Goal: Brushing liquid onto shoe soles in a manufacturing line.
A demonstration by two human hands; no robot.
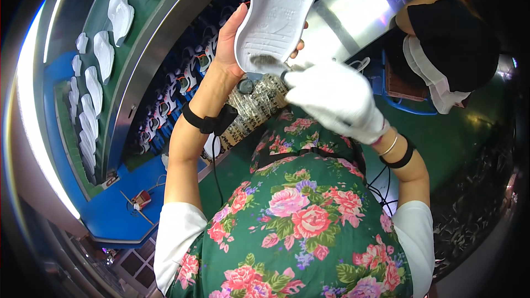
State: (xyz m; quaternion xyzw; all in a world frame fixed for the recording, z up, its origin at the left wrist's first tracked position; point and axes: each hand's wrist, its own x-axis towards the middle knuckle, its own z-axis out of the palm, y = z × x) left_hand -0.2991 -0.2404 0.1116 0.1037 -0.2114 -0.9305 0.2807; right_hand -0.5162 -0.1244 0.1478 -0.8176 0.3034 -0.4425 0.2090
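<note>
Head view: the left hand (227, 44) clasped the sole (277, 8) between thumb and fingers; the gloved right hand (334, 98) pinched a blurred brush (270, 65), bristles just beyond its fingertips; light, even strokes seemed best.

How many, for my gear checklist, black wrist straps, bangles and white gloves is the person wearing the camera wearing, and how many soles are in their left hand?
Black wrist straps: 2
Bangle: 1
White glove: 1
White sole in the left hand: 1
Total: 5
</note>
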